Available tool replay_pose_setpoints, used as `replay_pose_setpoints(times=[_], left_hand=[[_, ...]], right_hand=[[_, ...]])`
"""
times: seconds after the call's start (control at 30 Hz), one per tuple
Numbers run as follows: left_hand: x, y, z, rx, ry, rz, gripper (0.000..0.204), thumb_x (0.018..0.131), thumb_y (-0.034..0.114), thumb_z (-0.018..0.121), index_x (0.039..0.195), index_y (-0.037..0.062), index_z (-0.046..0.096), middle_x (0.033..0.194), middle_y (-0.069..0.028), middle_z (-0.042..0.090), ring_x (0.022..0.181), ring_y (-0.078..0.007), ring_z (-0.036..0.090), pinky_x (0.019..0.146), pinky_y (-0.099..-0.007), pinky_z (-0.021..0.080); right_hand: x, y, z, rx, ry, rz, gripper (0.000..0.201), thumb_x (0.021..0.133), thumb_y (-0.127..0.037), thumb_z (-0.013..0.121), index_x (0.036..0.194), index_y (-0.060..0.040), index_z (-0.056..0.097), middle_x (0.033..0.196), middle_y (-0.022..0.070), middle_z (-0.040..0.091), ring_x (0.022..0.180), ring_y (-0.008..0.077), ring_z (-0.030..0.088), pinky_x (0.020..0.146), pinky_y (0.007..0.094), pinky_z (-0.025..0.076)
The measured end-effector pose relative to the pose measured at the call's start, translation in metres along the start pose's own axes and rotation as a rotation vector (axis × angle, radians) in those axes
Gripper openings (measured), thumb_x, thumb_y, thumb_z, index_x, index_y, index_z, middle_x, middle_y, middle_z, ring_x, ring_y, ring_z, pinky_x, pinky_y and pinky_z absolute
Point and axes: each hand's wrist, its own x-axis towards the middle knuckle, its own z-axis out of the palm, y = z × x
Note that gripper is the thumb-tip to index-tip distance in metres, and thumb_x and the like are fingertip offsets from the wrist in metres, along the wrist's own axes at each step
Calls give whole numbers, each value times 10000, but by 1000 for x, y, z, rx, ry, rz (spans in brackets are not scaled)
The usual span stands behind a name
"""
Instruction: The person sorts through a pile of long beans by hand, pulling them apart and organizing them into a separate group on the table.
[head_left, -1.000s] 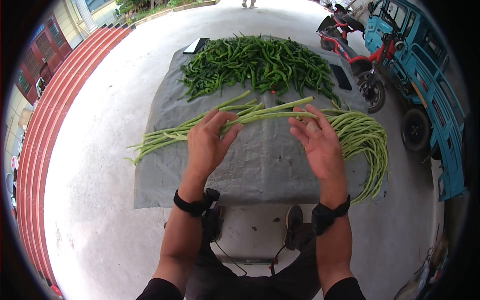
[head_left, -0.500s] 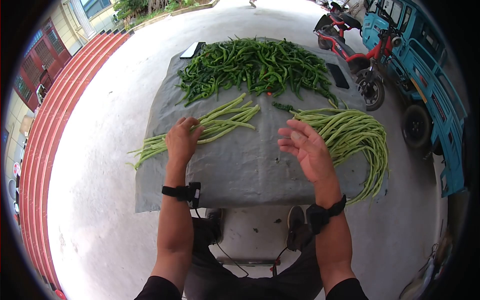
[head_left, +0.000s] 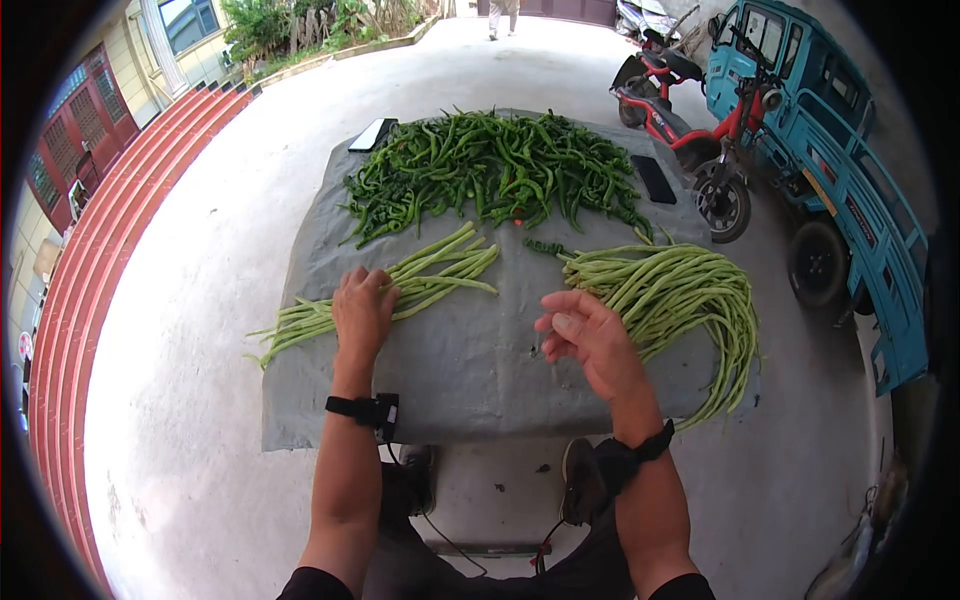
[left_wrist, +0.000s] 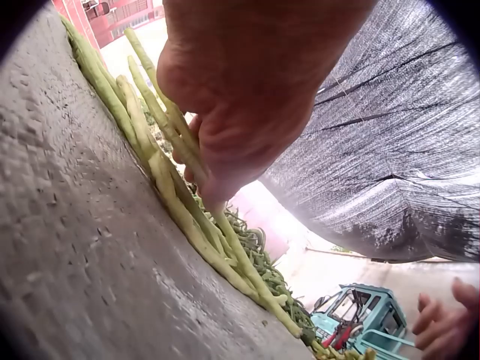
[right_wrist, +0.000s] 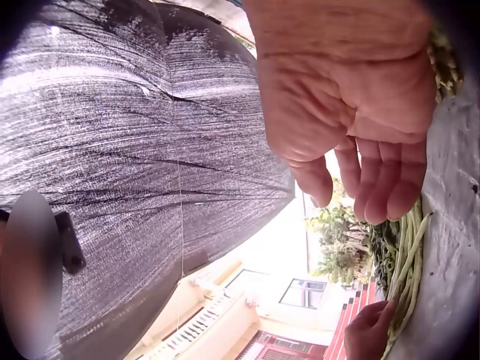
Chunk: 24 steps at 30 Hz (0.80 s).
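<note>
My left hand [head_left: 362, 312] is over the smaller bunch of long beans [head_left: 437, 268] on the left of the grey cloth [head_left: 450, 370]. Thumb and fingers pinch some pale green pods [left_wrist: 166, 120] in the left wrist view, while other pods lie beneath along the cloth. My right hand [head_left: 592, 338] hovers with relaxed, slightly bent fingers beside a larger heap of long beans [head_left: 690, 290], whose ends curve down toward the front right. Nothing lies between its fingers [right_wrist: 386, 180] in the right wrist view.
Green chili peppers [head_left: 490, 165] form a wide pile across the back. One dark phone [head_left: 654, 180] lies right of them, and a white-topped object [head_left: 372, 135] sits at the back left. Beyond the cloth stand a red scooter [head_left: 700, 130], a teal cargo vehicle [head_left: 850, 190] and red steps [head_left: 130, 190].
My left hand has carried long pods leftward onto the left bunch and still holds some there. My right hand, formerly near those pods' right ends, has drawn slightly left and nearer me.
</note>
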Motion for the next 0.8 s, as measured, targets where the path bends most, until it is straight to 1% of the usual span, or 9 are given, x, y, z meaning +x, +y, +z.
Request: replay_pose_setpoints(times=[0.1,0.17,0.3,0.4,0.5,0.6,0.7,0.8], left_hand=[[-1,1,1,47,31,13,215,822,162,823,1016,112,746,1042,-86,650,1080,-320,600,882,-455,472],[2,2,5,37,85,28,222,812,140,820,1020,113,745,1066,-82,644,1088,-316,594,888,-460,470],[2,21,3,-20,127,102,248,799,107,810,1038,118,748,1077,-73,635,1084,-310,587,888,-459,472],[6,32,11,-78,90,163,266,788,96,808,1047,125,753,1056,-66,627,1068,-302,585,886,-448,476],[7,42,21,-88,57,201,264,778,94,809,1035,129,762,1043,-62,621,1058,-293,583,882,-441,480],[8,48,30,-81,50,199,224,772,103,813,990,129,772,1019,-63,622,1040,-290,585,880,-445,483],[11,49,33,-72,47,187,183,805,106,788,987,104,768,1002,-95,649,1023,-331,595,882,-464,506],[12,48,36,-69,76,167,157,810,112,794,965,108,765,975,-84,646,1008,-324,600,865,-459,512]], right_hand=[[-2,-1,1,-19,0,-13,317,1036,-194,694,1296,-23,635,1079,90,727,843,139,695,759,302,582],[-1,-3,0,-25,6,-17,308,1035,-193,694,1288,-25,641,1071,90,728,835,135,691,754,301,581],[-3,-4,0,-20,29,-9,292,1034,-190,694,1275,-29,650,1061,88,730,824,130,687,743,297,578],[-3,-5,-1,-21,28,-28,283,1033,-189,694,1265,-32,656,1052,84,731,819,126,684,738,291,574],[-3,-4,-4,-44,18,-32,304,1037,-213,673,1290,-45,656,1063,71,723,820,125,694,748,288,576],[-4,-5,-5,-47,27,-25,293,1038,-212,675,1282,-52,659,1050,60,722,813,118,688,744,281,572],[-5,-7,-6,-18,39,-18,275,1022,-193,710,1249,-45,669,1028,66,732,802,108,678,715,271,563],[-6,-8,-8,-9,45,-26,271,1021,-197,713,1243,-48,672,1022,59,732,797,103,677,711,269,563]])
